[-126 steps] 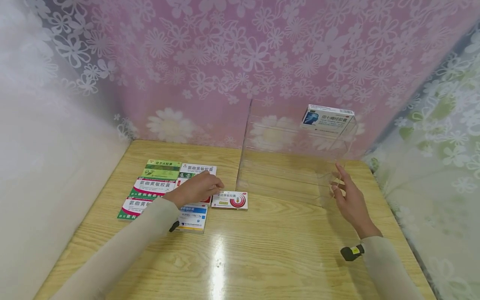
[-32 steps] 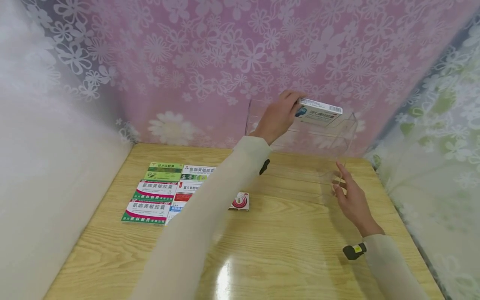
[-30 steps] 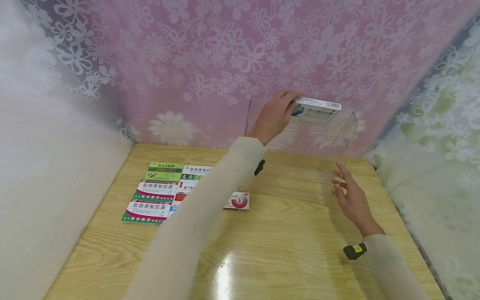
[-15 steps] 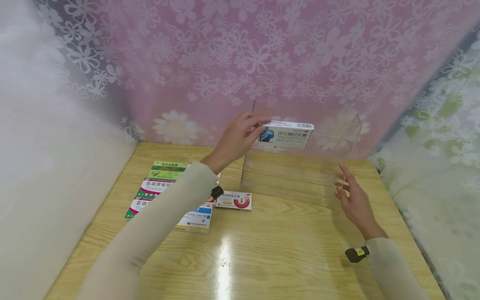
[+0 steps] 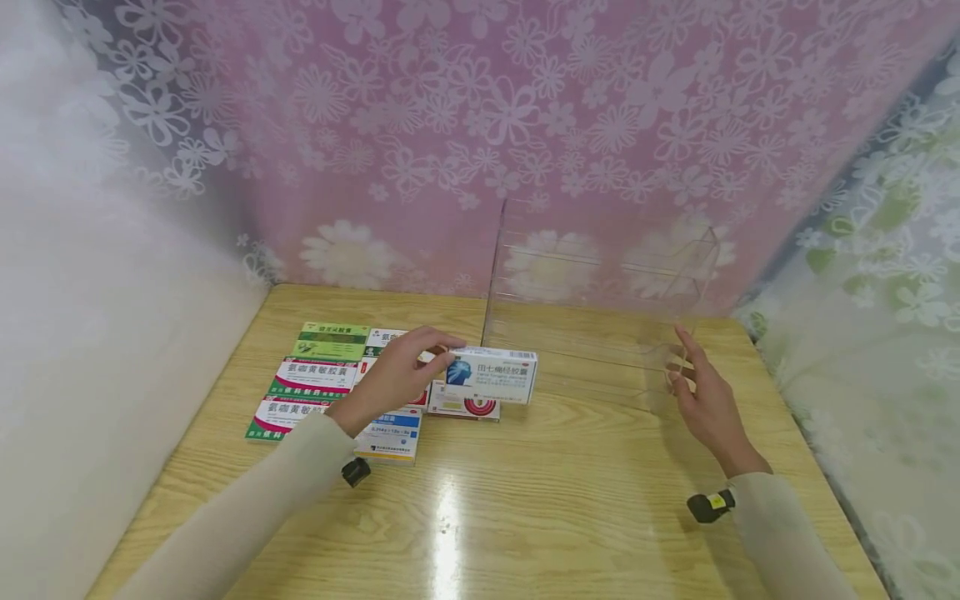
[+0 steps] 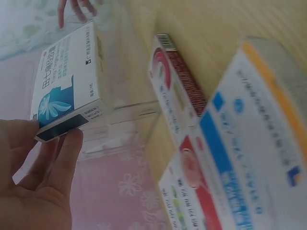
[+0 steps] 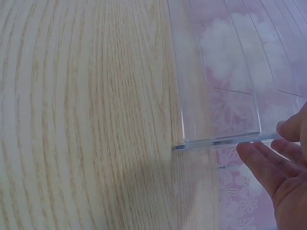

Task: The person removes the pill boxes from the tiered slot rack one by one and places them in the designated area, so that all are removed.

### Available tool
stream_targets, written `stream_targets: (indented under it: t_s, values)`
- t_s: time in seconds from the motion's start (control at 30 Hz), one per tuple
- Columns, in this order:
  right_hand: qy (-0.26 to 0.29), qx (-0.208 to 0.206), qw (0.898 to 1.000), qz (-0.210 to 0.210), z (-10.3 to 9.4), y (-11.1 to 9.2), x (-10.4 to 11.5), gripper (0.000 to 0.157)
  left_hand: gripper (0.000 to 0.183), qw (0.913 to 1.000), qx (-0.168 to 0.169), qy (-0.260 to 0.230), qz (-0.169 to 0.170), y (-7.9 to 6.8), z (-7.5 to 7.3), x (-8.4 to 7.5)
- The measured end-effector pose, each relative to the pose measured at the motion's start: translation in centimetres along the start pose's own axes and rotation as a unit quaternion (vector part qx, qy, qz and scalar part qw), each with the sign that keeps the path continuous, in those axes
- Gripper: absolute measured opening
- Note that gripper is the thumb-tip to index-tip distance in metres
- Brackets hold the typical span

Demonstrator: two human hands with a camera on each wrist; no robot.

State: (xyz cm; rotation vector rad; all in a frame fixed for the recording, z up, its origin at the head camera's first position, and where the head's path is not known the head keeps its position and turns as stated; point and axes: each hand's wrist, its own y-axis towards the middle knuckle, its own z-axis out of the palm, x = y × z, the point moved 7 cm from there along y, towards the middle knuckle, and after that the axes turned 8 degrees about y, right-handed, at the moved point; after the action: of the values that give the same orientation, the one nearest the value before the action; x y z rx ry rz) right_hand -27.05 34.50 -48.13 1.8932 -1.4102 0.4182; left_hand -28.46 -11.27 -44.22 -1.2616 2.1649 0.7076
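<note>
My left hand (image 5: 397,373) pinches the left end of a white and blue medicine box (image 5: 495,379), thumb on one side and fingers on the other. In the left wrist view that medicine box (image 6: 67,72) is held off the table, tilted. Beneath it in the head view lies a white medicine box with red rings (image 5: 480,407), partly covered. My right hand (image 5: 708,408) grips the right side edge of a clear tiered display rack (image 5: 600,275). The right wrist view has the thumb and fingers of the right hand (image 7: 288,167) on either side of the rack's side panel (image 7: 225,140).
Several medicine boxes lie flat at left: a green one (image 5: 332,340), green-and-red ones (image 5: 315,377) and a blue-striped one (image 5: 390,437). The left forearm partly covers them. The wooden table (image 5: 570,500) meets a flowered pink backdrop (image 5: 420,125).
The left hand has taken the white and blue medicine box off the rack's top tier and carried it down and left, over the box with red rings. The right hand stays on the rack.
</note>
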Motion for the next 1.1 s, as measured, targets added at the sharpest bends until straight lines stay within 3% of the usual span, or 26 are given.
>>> stream_targets:
  t_s: [0.23,0.4,0.53,0.77,0.97,1.1]
  values:
    - [-0.002,-0.002,1.0,0.001,0.0,-0.1,0.1,0.075,0.026,0.9953,0.084,0.007,-0.047,-3.5,2.4,3.6]
    - [-0.004,-0.002,1.0,0.0,0.0,-0.2,0.2,0.075,0.023,0.9904,0.125,0.014,-0.057,-4.5,3.7,5.0]
    - [-0.002,0.002,1.0,0.005,0.1,-0.3,0.2,0.076,0.025,0.989,0.132,0.042,-0.051,-5.0,4.3,5.7]
    - [-0.005,-0.001,1.0,0.002,0.1,-0.2,0.3,0.078,0.038,0.9826,0.14,0.118,-0.033,-5.6,5.2,5.3]
    - [-0.005,-0.002,1.0,-0.001,0.1,-0.1,0.3,0.075,0.085,0.9571,0.151,0.247,0.002,-6.6,6.7,5.0]
    - [-0.004,0.0,1.0,0.002,0.0,-0.2,0.2,0.076,0.089,0.9487,0.156,0.274,0.017,-7.1,6.6,3.8]
